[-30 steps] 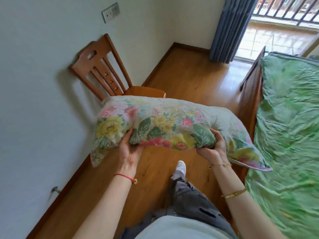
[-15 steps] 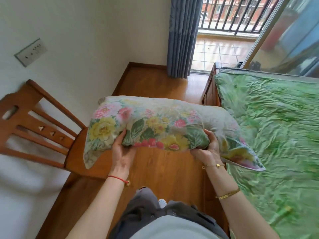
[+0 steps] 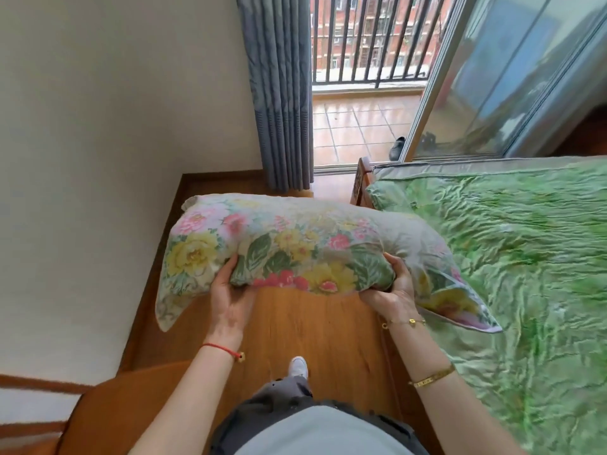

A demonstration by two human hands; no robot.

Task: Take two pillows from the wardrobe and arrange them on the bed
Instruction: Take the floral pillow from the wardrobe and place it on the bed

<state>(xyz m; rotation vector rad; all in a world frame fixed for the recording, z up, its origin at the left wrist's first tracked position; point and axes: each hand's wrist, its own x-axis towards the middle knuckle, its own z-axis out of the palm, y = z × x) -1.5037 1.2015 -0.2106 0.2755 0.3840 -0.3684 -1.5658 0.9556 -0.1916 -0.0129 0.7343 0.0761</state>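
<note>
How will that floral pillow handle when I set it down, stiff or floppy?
Probably floppy: the floral-print pillow sags between the left hand and right hand, and its loose corners droop. It seems light, since fingertip grips at one edge carry it.

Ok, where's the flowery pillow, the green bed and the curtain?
flowery pillow [image 3: 295, 238]: head view, middle of its top face.
green bed [image 3: 512, 257]: head view, bare wrinkled cover.
curtain [image 3: 282, 93]: head view, middle of its folds.
</note>
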